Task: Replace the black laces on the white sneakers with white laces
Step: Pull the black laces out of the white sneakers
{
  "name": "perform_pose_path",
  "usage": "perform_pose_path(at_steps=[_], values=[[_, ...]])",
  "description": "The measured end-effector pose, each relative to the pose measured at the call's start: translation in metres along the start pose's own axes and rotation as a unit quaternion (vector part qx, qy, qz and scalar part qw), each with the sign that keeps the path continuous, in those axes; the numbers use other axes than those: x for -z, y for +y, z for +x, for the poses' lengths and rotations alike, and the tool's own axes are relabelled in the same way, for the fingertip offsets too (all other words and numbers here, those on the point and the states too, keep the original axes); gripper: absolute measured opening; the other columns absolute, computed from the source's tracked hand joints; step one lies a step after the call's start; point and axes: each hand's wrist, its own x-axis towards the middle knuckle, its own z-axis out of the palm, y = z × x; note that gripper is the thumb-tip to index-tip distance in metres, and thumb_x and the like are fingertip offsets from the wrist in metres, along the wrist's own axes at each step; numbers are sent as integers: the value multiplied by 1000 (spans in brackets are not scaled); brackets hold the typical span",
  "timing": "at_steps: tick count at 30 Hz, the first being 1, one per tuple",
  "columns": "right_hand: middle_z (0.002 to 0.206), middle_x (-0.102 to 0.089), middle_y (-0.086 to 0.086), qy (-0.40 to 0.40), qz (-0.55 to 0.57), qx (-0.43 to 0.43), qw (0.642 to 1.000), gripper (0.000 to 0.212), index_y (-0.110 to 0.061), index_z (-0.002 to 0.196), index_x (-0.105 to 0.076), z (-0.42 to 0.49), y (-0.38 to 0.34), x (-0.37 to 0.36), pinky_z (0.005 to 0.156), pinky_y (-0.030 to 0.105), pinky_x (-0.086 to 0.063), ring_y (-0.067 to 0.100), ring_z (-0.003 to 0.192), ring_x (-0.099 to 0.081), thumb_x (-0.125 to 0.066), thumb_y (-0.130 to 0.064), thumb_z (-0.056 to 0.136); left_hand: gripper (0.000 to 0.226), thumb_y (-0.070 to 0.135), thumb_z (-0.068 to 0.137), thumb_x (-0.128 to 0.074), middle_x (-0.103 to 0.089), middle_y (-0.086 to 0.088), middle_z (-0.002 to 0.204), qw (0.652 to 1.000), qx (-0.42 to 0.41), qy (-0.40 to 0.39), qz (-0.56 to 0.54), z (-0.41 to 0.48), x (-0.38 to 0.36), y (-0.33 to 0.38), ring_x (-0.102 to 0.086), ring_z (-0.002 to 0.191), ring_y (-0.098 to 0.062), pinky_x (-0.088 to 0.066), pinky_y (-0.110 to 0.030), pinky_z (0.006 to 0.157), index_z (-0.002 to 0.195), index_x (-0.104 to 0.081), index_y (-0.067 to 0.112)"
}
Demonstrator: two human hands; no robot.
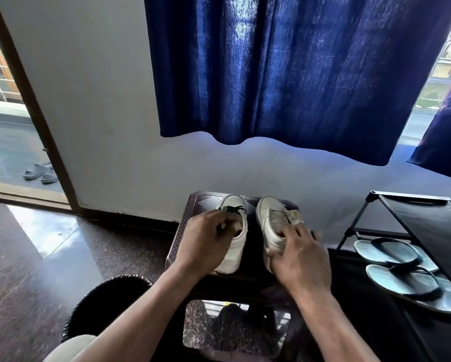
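Note:
Two white sneakers stand side by side on a dark brown stool (193,202), toes pointing away from me. The left sneaker (235,246) still carries black laces (232,209) over its tongue. My left hand (206,241) lies over this shoe's opening, its fingers curled near the black laces; the blur hides whether it pinches them. The right sneaker (270,218) shows no lace across its front. My right hand (300,254) rests on its heel and collar, fingers bent around the shoe's side. No white laces are visible.
A black shoe rack (412,202) stands to the right with pale blue flip-flops (391,254) on it. A dark round bin (106,296) sits at my lower left. A blue curtain (284,69) hangs above. An open door (33,100) is at the left, with sandals (40,173) outside.

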Motion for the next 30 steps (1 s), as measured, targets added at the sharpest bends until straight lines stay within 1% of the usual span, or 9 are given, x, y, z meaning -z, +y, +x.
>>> perform_pose_path(at_steps=[3,5,7,11,13,16,22,27,30], values=[[112,-64,-1,116,72,8,991,40,-26,109,-69,1,-9,-1,85,43,-51,29,104,-56,-84,-45,77,18,19,84,-80,-71,19,90,995,55,76,-33,17,4,-13,-65,76,-1,-47,-15,70,97,-79,31],[108,-66,0,174,116,48,977,34,-21,104,-71,5,-22,0,87,42,-50,27,101,-55,-85,-38,78,20,32,82,-80,-70,17,94,988,109,60,-87,29,1,-27,-67,83,-5,-57,-31,76,101,-76,34],[108,-67,0,176,155,87,968,30,-20,105,-70,12,-37,-2,90,41,-51,25,103,-55,-83,-32,81,27,48,78,-76,-70,14,92,979,147,11,-139,37,-3,-37,-67,80,-12,-61,-45,74,103,-73,39],[126,-65,-3,86,177,117,973,45,-21,127,-66,34,-61,-13,105,33,-46,22,116,-58,-77,-23,83,19,40,81,-83,-72,12,90,985,131,4,-111,32,-21,-49,-64,69,-5,-50,-25,65,98,-76,36],[130,-63,-4,27,177,121,976,50,-21,130,-65,46,-70,-20,104,37,-50,22,118,-59,-71,-15,81,16,40,79,-80,-72,11,92,985,129,31,-113,28,-28,-53,-64,71,-5,-50,-27,67,94,-77,35],[119,-63,-7,-20,159,82,984,37,-24,114,-68,58,-77,-27,90,36,-54,24,106,-63,-62,-12,80,11,33,83,-78,-70,11,93,987,118,44,-102,27,-32,-56,-65,73,-9,-54,-34,69,94,-76,34],[88,-65,-9,66,192,58,978,11,-23,86,-65,67,-74,-35,71,34,-52,19,80,-64,-71,-15,81,22,38,88,-66,-67,16,101,996,60,37,-52,25,-24,-51,-67,82,-4,-56,-36,69,109,-71,37],[81,-73,-14,165,364,-28,916,8,-25,88,-71,78,-68,-13,72,26,-55,1,73,-69,-76,-30,91,25,40,89,-62,-69,18,101,999,22,39,6,26,-17,-51,-67,79,-2,-57,-33,70,112,-71,37],[83,-74,-19,201,429,-71,878,7,-31,87,-73,84,-51,10,76,44,-61,8,71,-72,-72,-34,93,23,41,90,-63,-69,18,99,999,18,29,0,26,-16,-50,-66,77,-2,-57,-33,69,111,-73,37]])
